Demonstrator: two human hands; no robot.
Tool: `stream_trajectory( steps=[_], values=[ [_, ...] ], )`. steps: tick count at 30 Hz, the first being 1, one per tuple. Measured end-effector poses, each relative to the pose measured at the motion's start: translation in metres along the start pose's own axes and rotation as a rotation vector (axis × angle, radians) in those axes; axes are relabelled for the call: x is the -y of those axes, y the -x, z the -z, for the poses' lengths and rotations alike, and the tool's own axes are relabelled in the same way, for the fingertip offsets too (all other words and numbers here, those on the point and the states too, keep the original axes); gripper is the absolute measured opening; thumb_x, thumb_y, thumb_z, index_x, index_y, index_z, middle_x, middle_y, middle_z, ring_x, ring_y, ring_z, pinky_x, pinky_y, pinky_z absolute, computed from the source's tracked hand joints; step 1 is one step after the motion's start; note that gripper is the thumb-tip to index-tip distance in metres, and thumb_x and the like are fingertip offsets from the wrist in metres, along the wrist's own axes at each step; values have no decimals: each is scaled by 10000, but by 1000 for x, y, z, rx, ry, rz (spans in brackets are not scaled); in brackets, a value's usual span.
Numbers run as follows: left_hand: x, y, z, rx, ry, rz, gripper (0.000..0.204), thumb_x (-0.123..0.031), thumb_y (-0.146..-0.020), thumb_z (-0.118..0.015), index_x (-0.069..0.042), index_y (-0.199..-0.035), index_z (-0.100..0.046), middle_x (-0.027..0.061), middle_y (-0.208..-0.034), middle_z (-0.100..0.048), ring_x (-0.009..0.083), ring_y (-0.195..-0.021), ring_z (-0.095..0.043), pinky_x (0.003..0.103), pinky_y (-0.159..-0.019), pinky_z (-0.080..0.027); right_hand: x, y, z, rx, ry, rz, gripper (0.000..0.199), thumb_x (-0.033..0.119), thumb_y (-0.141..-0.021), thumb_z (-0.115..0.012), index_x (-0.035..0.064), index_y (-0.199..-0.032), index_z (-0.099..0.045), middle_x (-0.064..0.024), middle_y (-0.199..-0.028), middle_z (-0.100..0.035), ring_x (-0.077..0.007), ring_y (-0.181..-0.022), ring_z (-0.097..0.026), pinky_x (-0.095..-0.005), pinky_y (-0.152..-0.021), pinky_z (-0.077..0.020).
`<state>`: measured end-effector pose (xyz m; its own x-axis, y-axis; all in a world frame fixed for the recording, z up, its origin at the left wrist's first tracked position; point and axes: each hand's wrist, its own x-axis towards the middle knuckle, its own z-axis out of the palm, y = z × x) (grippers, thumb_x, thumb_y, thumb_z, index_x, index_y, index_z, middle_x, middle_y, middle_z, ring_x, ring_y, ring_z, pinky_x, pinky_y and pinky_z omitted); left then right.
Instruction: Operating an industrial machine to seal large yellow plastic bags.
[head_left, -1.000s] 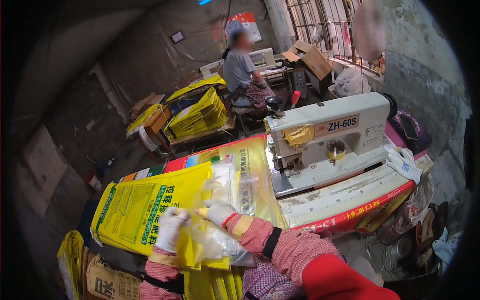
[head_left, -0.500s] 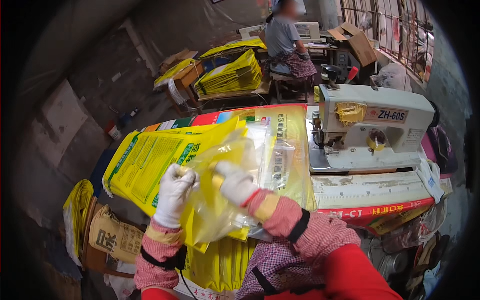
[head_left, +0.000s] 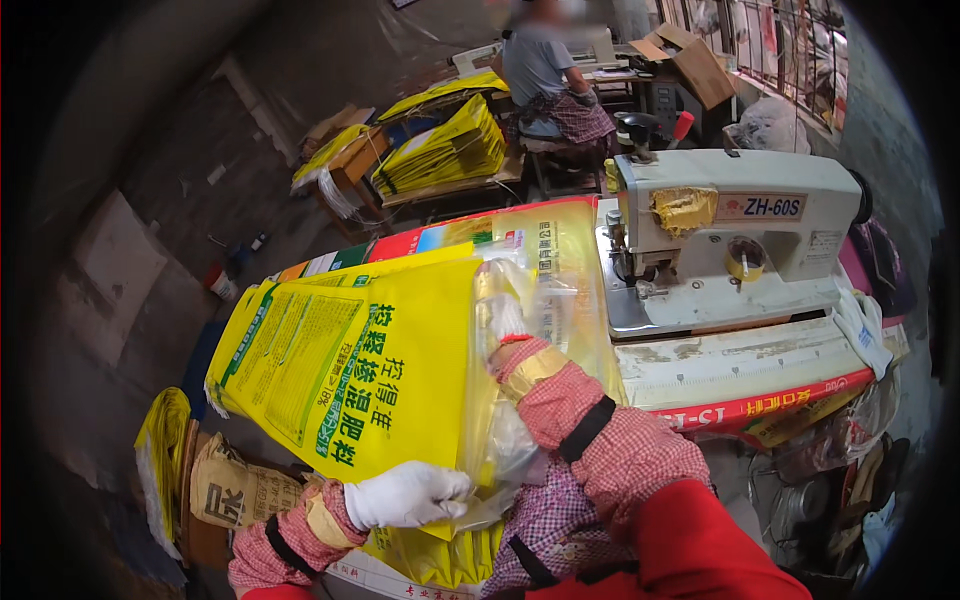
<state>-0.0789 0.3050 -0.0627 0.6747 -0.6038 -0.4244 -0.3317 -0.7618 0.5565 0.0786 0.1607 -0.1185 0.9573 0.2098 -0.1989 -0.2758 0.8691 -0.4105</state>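
Note:
A yellow printed bag (head_left: 420, 320) lies flat on a pile of similar bags, with a clear plastic liner (head_left: 505, 435) along its right edge. My left hand (head_left: 410, 495), in a white glove, is closed on the bag's near right corner. My right hand (head_left: 503, 312), also gloved, is at the far part of that same edge, among the clear film. Film and blur hide its fingertips, so its grip is unclear. Red-checked sleeve covers are on both forearms.
A white sewing machine (head_left: 735, 235) stands on the right of the table, with a white glove (head_left: 862, 330) near it. Beyond, a person (head_left: 545, 85) sits by bundled yellow bags (head_left: 445, 150). More yellow bags (head_left: 163, 445) and a woven sack (head_left: 235, 485) are at the lower left.
My left hand has moved down and right to the bag's near corner. My right hand has moved slightly up and right. The clear liner, earlier bunched between my hands, now lies along the bag's right edge.

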Motion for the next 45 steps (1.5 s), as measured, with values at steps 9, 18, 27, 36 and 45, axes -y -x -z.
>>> stream_trajectory(
  steps=[9, 18, 27, 36, 45],
  values=[
    [-73, -66, 116, -747, -790, -386, 361, -202, -664, -737, -58, -974, -621, 111, -1004, -616, 257, -954, -584, 354, -837, -453, -67, -40, 24, 302, 707, 121, 464, 167, -881, -400, 70, -1333, -360, -102, -1323, -462, -226, -1188, -460, -370, -971, -358],
    [-43, -155, 71, -234, -2, 219, 170, -147, -783, -609, -20, -896, -623, 162, -860, -628, 292, -797, -588, 322, -694, -460, 12, 52, -1, 539, 1899, 163, 593, 399, -882, -493, 66, -1350, -344, -157, -1306, -469, -295, -1203, -442, -356, -998, -332],
    [-10, -129, 135, -641, -907, -33, 184, -139, -870, -455, -99, -945, -619, 150, -785, -629, 318, -721, -616, 392, -657, -483, -37, 18, 25, 585, 981, 0, 513, 434, -881, -488, 114, -1282, -473, -132, -1208, -560, -266, -1085, -535, -343, -908, -404],
    [-42, -174, 184, -786, -1612, 138, 141, -140, -710, -574, -97, -591, -637, 82, -639, -602, 250, -621, -625, 341, -533, -485, -78, 49, 14, 811, 1877, 226, 181, 252, -682, -656, 111, -778, -718, -86, -803, -683, -289, -733, -646, -378, -663, -514],
    [-93, -271, 197, -969, -1568, 19, 125, -122, -783, -539, -43, -793, -635, 121, -788, -608, 286, -702, -627, 396, -605, -504, 0, 132, 54, 1810, 2133, 609, 120, 201, -706, -612, 111, -714, -691, -104, -748, -668, -259, -753, -657, -391, -638, -521]
  ],
)
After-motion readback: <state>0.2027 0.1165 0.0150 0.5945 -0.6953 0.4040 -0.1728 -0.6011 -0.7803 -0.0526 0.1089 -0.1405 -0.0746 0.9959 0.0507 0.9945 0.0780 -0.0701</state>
